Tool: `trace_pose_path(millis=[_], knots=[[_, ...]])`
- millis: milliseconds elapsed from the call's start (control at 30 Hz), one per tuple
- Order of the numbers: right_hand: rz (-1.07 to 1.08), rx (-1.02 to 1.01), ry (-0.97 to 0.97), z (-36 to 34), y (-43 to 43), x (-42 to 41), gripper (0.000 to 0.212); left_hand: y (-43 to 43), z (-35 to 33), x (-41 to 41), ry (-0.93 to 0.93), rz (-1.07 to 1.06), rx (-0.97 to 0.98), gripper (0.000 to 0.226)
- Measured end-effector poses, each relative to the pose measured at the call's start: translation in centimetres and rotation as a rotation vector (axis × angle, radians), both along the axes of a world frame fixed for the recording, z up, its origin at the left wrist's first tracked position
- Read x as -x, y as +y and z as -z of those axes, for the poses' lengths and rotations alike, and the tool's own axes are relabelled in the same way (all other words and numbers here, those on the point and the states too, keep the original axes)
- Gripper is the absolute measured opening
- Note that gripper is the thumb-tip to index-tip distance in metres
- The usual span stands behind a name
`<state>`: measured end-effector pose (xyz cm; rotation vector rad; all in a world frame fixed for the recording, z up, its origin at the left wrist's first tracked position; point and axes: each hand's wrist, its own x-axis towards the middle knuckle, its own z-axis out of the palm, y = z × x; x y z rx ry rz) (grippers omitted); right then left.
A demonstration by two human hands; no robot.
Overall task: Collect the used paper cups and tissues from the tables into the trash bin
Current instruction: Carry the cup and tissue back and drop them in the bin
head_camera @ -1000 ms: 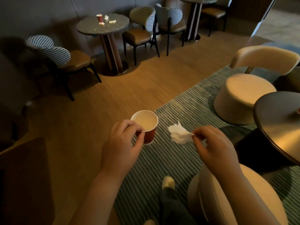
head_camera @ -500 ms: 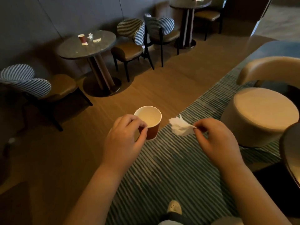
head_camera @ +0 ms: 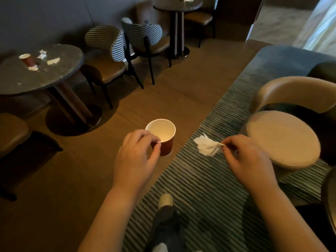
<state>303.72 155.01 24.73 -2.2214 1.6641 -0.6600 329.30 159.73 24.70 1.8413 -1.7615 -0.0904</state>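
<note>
Littered table (head_camera: 54,75) now nearer, left; beige chair (head_camera: 281,137) close right.

a dark grey wall (head_camera: 45,19) runs along the back above a warm wooden floor (head_camera: 163,91), and a green striped rug (head_camera: 209,188) covers the right side. a round stone-topped table (head_camera: 60,75) on a pedestal stands at left, with two houndstooth-backed chairs (head_camera: 105,39) beside it and a second round table (head_camera: 174,8) behind them, while a tan curved-back chair (head_camera: 283,137) sits on the rug. pale light shows at the upper right, perhaps from a window (head_camera: 320,28), though that corner is blurred.
</note>
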Motion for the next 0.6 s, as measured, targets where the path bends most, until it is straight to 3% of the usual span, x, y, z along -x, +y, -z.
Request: trace_pose_path(millis=[267, 600], knots=[[0.186, -0.008, 0.021, -1.4, -18.9, -2.6, 0.008, -23.9, -1.4, -2.8, 0.054, 0.213, -0.021, 0.015], [0.377, -0.078, -0.044, 1.0, -37.2, 3.6, 0.008, -47.5, 0.2, 3.8, 0.054, 0.426, -0.038, 0.013]])
